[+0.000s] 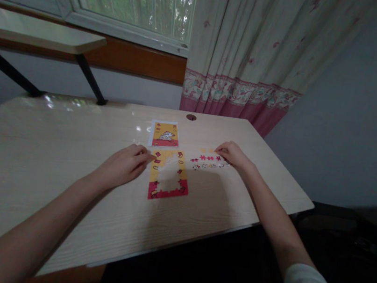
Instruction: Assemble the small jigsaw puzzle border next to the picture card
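Note:
A partly filled jigsaw puzzle [167,195] lies flat on the table, its yellow and red border joined around a bare middle. With fingers curled together, my left hand [127,163] presses its fingertips on the puzzle's upper left edge. Just beyond the puzzle is a reference picture [166,135] of a white cartoon animal on yellow and red. To the right, loose pieces lie in rows: yellow pieces [203,150], red pieces [207,158] and white patterned pieces [204,166]. My right hand [232,154] pinches at the yellow row's right end, its fingertips on a puzzle piece that is mostly hidden.
The pale wooden table [90,231] has a cable hole [191,117] near its back edge. A raised shelf [42,32] on black legs stands at the back left. Behind are a window [131,0] and a long curtain [248,51]; a wall borders the right.

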{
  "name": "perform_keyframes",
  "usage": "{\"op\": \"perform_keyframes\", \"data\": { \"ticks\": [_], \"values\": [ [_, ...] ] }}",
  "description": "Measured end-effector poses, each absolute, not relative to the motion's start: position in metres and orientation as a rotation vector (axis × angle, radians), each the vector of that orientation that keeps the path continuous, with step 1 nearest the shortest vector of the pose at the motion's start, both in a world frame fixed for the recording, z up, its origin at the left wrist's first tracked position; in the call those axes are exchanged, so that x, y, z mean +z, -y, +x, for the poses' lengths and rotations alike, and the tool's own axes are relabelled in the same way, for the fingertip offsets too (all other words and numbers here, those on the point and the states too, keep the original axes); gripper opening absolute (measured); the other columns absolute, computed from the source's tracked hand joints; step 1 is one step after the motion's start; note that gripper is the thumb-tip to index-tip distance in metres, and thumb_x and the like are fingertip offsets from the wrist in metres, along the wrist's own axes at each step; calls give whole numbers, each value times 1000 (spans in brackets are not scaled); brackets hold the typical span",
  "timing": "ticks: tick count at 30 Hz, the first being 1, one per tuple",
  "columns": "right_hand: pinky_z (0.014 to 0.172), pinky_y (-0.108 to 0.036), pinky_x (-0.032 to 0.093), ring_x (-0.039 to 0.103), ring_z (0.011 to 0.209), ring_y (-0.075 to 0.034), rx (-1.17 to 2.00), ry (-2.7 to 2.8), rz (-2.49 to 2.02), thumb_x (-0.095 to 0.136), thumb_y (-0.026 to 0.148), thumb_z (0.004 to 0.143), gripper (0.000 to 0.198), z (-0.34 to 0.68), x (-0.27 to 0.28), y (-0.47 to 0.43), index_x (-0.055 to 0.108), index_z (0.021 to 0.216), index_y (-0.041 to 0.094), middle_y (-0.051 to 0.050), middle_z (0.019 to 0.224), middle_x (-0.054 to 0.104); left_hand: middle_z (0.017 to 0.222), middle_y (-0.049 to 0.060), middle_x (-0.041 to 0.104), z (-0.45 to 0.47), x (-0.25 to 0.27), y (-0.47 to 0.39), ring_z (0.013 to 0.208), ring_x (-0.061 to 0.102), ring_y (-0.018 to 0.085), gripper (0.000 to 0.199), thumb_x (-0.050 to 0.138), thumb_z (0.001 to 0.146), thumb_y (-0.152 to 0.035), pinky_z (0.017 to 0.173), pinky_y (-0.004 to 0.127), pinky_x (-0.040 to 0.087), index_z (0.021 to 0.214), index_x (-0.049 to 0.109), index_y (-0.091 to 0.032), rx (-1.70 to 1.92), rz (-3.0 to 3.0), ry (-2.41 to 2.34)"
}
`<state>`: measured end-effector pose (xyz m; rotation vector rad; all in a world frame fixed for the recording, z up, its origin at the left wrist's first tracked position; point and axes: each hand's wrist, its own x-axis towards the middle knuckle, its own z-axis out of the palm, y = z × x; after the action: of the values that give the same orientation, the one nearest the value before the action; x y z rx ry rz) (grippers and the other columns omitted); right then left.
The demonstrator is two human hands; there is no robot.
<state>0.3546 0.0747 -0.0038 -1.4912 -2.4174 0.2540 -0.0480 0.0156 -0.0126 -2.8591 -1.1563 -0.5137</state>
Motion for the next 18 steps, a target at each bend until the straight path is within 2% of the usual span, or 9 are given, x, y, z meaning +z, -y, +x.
{"op": "perform_keyframes", "data": {
  "ticks": [5,9,18],
  "values": [
    [91,-33,40,65,90,-19,137,2385,-1436,58,14,83,19,347,-9,-76,75,90,18,-6,93,74,98,14,59,-48,-13,-15,89,55,25,34,39,91,-21,78,39,49,112,65,-13,-494,-2853,1161],
    [88,-33,40,63,92,-21,53,2420,-1386,59,21,86,19,338,-15,-79,75,95,18,-8,95,73,99,13,59,-48,-12,-15,90,55,25,34,38,92,-21,79,39,49,112,65,-14,-490,-2848,1160],
    [87,-33,40,64,87,-20,109,2445,-1357,62,24,85,17,337,-17,-80,76,92,19,-7,90,74,96,13,60,-46,-11,-15,88,56,25,34,39,91,-22,77,39,50,108,67,-15,-525,-2861,1182]
  ]
}}
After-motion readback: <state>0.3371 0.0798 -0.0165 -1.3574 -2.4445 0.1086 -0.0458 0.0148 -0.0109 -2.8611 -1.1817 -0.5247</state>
